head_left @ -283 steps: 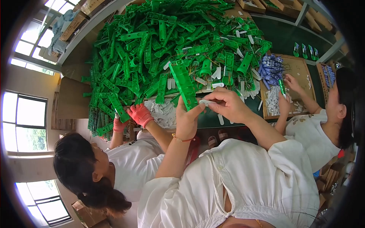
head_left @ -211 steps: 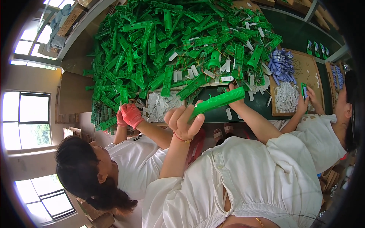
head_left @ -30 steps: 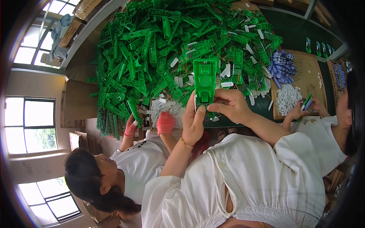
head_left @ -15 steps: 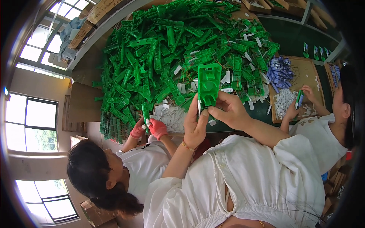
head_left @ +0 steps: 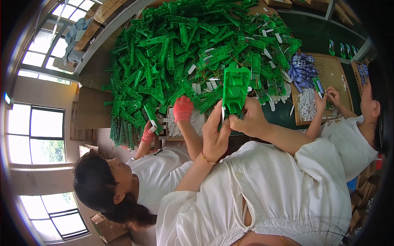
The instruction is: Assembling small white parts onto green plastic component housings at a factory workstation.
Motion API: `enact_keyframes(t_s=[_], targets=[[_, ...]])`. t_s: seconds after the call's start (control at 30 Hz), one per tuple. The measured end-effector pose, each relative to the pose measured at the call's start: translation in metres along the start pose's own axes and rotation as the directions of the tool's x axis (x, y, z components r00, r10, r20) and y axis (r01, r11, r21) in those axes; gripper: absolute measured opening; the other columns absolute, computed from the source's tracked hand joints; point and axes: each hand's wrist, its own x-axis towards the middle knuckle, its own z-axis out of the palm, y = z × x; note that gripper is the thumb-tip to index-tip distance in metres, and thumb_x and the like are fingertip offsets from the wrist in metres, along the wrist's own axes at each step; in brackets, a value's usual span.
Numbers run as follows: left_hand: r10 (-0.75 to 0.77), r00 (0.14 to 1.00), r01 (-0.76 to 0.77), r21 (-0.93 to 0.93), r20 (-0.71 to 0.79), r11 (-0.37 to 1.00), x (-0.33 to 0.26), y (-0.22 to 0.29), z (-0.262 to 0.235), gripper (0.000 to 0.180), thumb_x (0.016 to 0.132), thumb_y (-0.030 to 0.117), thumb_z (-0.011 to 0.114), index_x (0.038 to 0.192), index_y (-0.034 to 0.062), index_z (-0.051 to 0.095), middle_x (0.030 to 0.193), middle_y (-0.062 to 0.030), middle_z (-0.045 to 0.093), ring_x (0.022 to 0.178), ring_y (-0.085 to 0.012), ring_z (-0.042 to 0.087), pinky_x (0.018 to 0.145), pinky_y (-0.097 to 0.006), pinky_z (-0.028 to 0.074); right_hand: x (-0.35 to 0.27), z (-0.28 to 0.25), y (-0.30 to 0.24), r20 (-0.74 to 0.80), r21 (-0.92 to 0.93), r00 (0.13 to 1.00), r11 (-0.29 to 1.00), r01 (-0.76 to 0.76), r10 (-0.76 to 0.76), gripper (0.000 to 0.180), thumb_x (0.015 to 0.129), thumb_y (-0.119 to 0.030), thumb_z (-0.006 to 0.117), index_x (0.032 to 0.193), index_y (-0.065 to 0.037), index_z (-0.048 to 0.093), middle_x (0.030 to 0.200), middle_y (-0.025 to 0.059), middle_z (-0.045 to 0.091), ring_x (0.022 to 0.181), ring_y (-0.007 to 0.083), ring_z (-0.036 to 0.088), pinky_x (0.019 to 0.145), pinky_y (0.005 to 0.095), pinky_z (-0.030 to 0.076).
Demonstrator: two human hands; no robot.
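Green plastic housing (head_left: 236, 91) was up in the air in front of the person's chest, over the near edge of the counter (head_left: 284, 119), its lower end gripped by 2 bare hands. A slim white piece (head_left: 223, 113) stood against its left flank, just by the fingers; from where I stood I couldn't tell whether it was fixed there or only held. I'd have called the work on this housing partway along: its ribbed inside lay open, with no cover over it.

Its hollow side faced the wearer. The long axis ran away from the body, up from the hands, leaning slightly right at the top; the broad, squared end pointed away and the narrower end sat down among the fingers. How steeply it tipped, I couldn't judge.

The left hand (head_left: 215, 132) pinched the lower left side, thumb in front, the white piece by its fingers. The right hand (head_left: 251, 119) was curled tight about the lower right side, its thumb close to the other.

Behind rose a heap of green parts (head_left: 172, 57), plenty of similar pieces, with white tabs (head_left: 267, 54) and thin wires among those toward the right. To the left, a co-worker in red gloves (head_left: 182, 110) had a green part (head_left: 150, 111) in 1 hand. To the right, another co-worker's hands (head_left: 334, 96) worked by a shallow brown tray (head_left: 328, 65) bearing a lilac bundle (head_left: 301, 73) and small white pieces (head_left: 307, 102).
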Motion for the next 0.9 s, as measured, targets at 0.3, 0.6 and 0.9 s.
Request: enact_keyframes(t_s=[0.3, 0.6, 0.9], targets=[[-0.046, 0.998, 0.051, -0.133, 0.039, 0.99, 0.003, 0.004, -0.005, 0.045, 0.088, 0.002, 0.045, 0.131, 0.0002, 0.033, 0.111, -0.0039, 0.051, 0.095, -0.0105, 0.05, 0.082, -0.022, 0.041, -0.001, -0.001, 0.0, 0.023, 0.018, 0.999, 0.999, -0.047, 0.047, 0.028, 0.073, -0.01, 0.058, 0.099, -0.001, 0.053, 0.085, 0.0022, 0.055, 0.074, 0.0073, 0.049, 0.065, 0.0232, 0.042], [-0.032, 0.999, 0.026, -0.412, -0.006, 0.911, -0.006, 0.003, -0.01, 0.049, 0.086, 0.009, 0.053, 0.129, -0.0038, 0.032, 0.12, -0.0081, 0.046, 0.108, -0.0139, 0.045, 0.093, -0.027, 0.034, -0.002, -0.018, -0.005, 0.39, 0.191, 0.914, 0.981, 0.039, -0.112, 0.042, 0.084, -0.007, 0.057, 0.123, 0.001, 0.043, 0.113, 0.008, 0.053, 0.104, 0.0145, 0.051, 0.084, 0.0276, 0.043], [-0.018, 0.997, -0.018, -0.422, -0.081, 0.907, -0.009, -0.001, -0.009, 0.039, 0.078, -0.006, 0.056, 0.114, -0.0023, 0.045, 0.106, -0.0067, 0.053, 0.096, -0.0116, 0.051, 0.084, -0.025, 0.041, -0.002, -0.018, -0.02, 0.413, -0.254, 0.873, 0.887, 0.385, -0.26, 0.041, 0.077, -0.007, 0.06, 0.115, 0.0, 0.046, 0.096, 0.0157, 0.058, 0.087, 0.0291, 0.058, 0.075, 0.0341, 0.046]])
